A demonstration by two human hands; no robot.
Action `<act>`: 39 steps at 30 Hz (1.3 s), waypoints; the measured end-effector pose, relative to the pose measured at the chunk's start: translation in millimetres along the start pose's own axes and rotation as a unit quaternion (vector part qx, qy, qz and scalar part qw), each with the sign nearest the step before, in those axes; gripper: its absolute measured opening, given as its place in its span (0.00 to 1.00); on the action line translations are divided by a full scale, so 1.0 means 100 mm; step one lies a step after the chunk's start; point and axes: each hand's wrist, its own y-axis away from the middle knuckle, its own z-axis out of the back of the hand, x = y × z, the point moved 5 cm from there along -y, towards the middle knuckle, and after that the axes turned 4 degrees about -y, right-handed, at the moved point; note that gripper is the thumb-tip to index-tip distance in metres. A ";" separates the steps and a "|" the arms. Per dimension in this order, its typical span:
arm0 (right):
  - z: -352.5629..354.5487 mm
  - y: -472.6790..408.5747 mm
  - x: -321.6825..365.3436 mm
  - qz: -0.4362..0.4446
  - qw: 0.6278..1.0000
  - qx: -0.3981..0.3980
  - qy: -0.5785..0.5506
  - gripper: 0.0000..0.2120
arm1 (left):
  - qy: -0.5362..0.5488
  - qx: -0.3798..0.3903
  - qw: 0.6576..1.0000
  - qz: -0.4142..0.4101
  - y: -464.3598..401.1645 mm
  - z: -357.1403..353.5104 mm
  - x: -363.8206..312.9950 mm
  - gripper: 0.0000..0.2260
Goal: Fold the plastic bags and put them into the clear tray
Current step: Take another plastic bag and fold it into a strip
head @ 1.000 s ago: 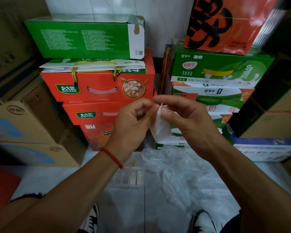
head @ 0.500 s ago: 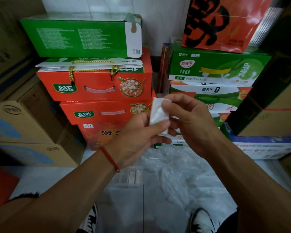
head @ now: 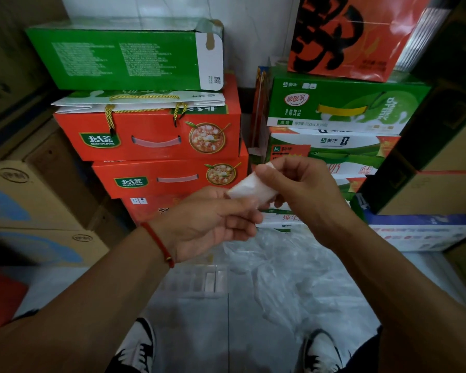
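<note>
Compared with half a second earlier, the folded plastic bag [head: 250, 188] is now lying tilted, nearly sideways, instead of standing upright between the fingers, and both hands are sitting a little lower in view.

Head view: the right hand [head: 301, 192] is curling over the small white packet, thumb pressing on its upper end, apparently to keep the folds from springing open. The left hand [head: 213, 222] is supporting the packet's lower end from below, its thumb lying along the bottom edge, fingers loosely curled. A red cord bracelet [head: 159, 243] is circling the left wrist.

Directly beneath the hands, on the pale floor, the clear tray [head: 197, 281] is waiting with several folded packets standing in a row inside. Just to its right, a loose heap of unfolded plastic bags [head: 293, 275] is spreading across the floor, within easy reach.

Behind, orange gift boxes [head: 151, 135] and green milk cartons [head: 342, 103] are stacked against the wall. Two sneakers [head: 140, 348] are showing at the bottom edge.
</note>
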 end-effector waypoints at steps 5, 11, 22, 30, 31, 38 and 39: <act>-0.03 -0.01 -0.09 -0.038 0.999 -0.008 0.013 0.14 | -0.016 -0.052 0.998 -0.015 -0.01 0.10 -0.01 0.05; -0.10 -0.02 -0.12 0.014 0.999 -0.024 0.030 0.10 | -0.052 -0.064 0.995 -0.059 0.04 0.06 -0.08 0.15; -0.43 0.04 -0.18 0.021 0.991 -0.103 -0.082 0.14 | -0.284 -0.400 0.805 -0.334 0.08 0.14 -0.19 0.13; -0.46 -0.01 -0.17 0.052 0.991 -0.110 -0.060 0.11 | -0.304 -0.468 0.745 -0.365 0.15 0.18 -0.29 0.13; -0.47 -0.01 -0.17 0.051 0.991 -0.105 -0.060 0.11 | -0.305 -0.470 0.743 -0.366 0.15 0.19 -0.30 0.13; -0.38 -0.07 -0.18 0.026 0.992 -0.095 -0.084 0.13 | -0.324 -0.485 0.721 -0.374 0.19 0.26 -0.35 0.12; -0.37 -0.07 -0.18 0.023 0.992 -0.090 -0.089 0.13 | -0.325 -0.484 0.720 -0.376 0.20 0.26 -0.36 0.12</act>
